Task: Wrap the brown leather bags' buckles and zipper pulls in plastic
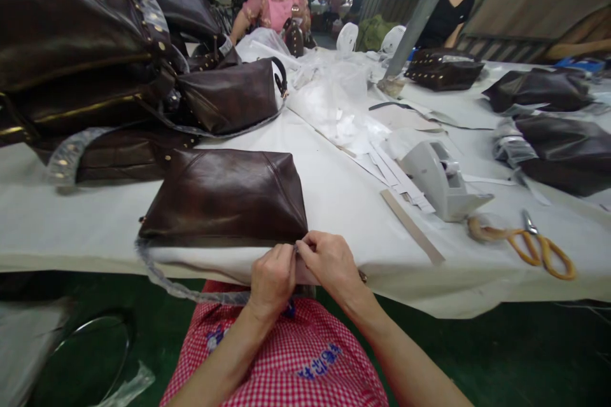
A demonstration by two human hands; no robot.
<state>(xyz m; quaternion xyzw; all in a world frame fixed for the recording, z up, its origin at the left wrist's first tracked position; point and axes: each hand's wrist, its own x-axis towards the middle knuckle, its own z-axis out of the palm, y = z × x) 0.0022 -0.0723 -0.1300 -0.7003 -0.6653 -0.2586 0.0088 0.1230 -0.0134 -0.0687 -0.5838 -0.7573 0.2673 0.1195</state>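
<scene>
A dark brown leather bag (229, 194) lies on its side at the table's front edge. From its left end a bag strap (167, 283), wrapped in clear plastic, loops down over the edge and runs into my left hand (273, 276), which is closed around it. My right hand (331, 261) is closed in a pinch beside the bag's front right corner. The fingertips of both hands meet at a small dark bit, too covered to make out. A red checked apron (286, 362) is below my hands.
More brown bags (71, 32) are piled at the left. To the right are a tape dispenser (439, 181), orange-handled scissors (544, 251) and a flat strip (413, 227). Plastic wrapping (329, 95) covers the table's middle. Co-workers (274, 0) are across the table, near a slanted post (420, 13).
</scene>
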